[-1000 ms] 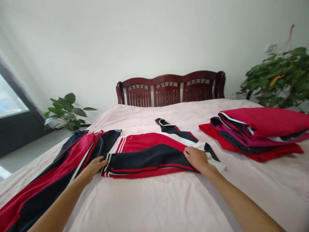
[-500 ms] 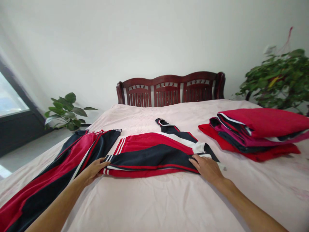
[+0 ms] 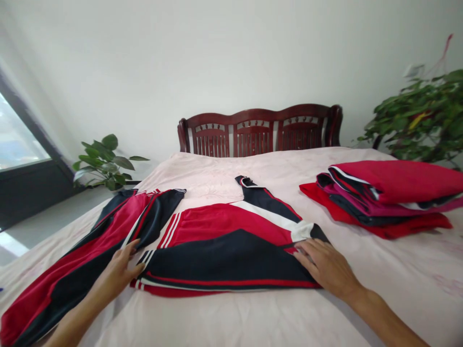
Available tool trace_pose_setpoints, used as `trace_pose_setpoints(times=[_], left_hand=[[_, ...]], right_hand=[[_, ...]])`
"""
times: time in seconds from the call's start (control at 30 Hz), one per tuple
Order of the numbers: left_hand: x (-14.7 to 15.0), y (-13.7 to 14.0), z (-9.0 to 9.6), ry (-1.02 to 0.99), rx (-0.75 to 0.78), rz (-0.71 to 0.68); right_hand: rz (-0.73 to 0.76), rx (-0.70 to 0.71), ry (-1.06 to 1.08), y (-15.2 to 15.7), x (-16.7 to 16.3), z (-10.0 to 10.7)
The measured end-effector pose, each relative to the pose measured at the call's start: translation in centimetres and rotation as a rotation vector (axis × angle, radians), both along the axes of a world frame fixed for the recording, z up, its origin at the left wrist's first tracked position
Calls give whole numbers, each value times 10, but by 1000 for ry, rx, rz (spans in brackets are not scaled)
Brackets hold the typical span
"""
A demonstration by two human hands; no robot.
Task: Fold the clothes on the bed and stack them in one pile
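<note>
A red, navy and white track jacket (image 3: pixel 217 255) lies on the bed with its striped hem toward the left and its white collar toward the right. My left hand (image 3: pixel 117 270) is at the striped cuff of the near navy sleeve, its thumb and forefinger apart. At the shoulder beside the collar, my right hand (image 3: pixel 329 267) has its fingers closed on the jacket fabric; its palm side is hidden. The other sleeve points away toward the headboard. Left of the jacket lies another red and navy striped garment (image 3: pixel 83 270), stretched out lengthwise, close under my left hand.
A stack of folded red, magenta and navy clothes (image 3: pixel 390 193) sits on the right of the pale pink bedsheet (image 3: pixel 210 178). Behind the bed is a dark wooden headboard (image 3: pixel 258 130). Leafy plants stand at left (image 3: pixel 104 164) and right (image 3: pixel 419 115).
The near sleeve and shoulder have come toward me, spreading the jacket wider. Both hands moved nearer and farther apart. My left fingers, earlier on the cuff, have parted.
</note>
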State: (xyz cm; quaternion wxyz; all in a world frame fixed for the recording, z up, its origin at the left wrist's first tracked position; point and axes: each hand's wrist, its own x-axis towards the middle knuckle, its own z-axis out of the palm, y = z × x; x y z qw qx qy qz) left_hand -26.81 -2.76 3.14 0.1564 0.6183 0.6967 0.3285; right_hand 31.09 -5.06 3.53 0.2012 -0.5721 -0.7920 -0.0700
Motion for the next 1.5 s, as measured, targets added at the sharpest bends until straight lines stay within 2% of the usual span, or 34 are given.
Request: trace_pose_setpoints(times=[0.1, 0.2, 0.27, 0.37, 0.47, 0.53, 0.63, 0.73, 0.8, 0.9, 1.0, 1.13, 1.2, 1.27, 1.4, 1.43, 1.5], left_hand=[[20, -3, 20, 305, 231, -205], [57, -9, 31, 473, 300, -392], [78, -14, 26, 586, 306, -470], [93, -24, 6, 743, 305, -550], [85, -39, -10, 843, 277, -630], [74, -47, -11, 867, 249, -663], [62, -53, 2, 849, 168, -696], [68, -48, 24, 749, 68, -693], [86, -39, 37, 657, 40, -680], [130, -19, 46, 545, 54, -726], [179, 4, 40, 507, 98, -821], [215, 24, 15, 564, 74, -910], [215, 25, 6, 586, 7, -953], [207, 23, 5, 567, -33, -997], [184, 32, 18, 399, -79, -1085], [179, 41, 22, 338, -87, -1058], [170, 65, 29, 233, -70, -896]], right_hand=[[82, 49, -10, 1, -25, 14], [195, 41, -34, 1, -60, 16], [266, 7, -62, 1, -82, 10], [334, -106, -96, -1, -97, -5], [343, -210, -113, -9, -90, -18], [341, -233, -111, -15, -77, -21], [341, -231, -81, -21, -61, -17], [300, -244, -17, -18, -58, -3], [224, -221, 50, -7, -66, 10], [137, -148, 95, 15, -90, 26], [183, -128, 35, 35, -117, 24], [303, -152, -52, 49, -127, -3], [304, -212, -71, 50, -119, -14], [270, -271, -65, 51, -108, -17], [201, -320, 15, 67, -88, 2], [169, -318, 41, 75, -83, 9], [50, -281, 78, 100, -74, 22]])
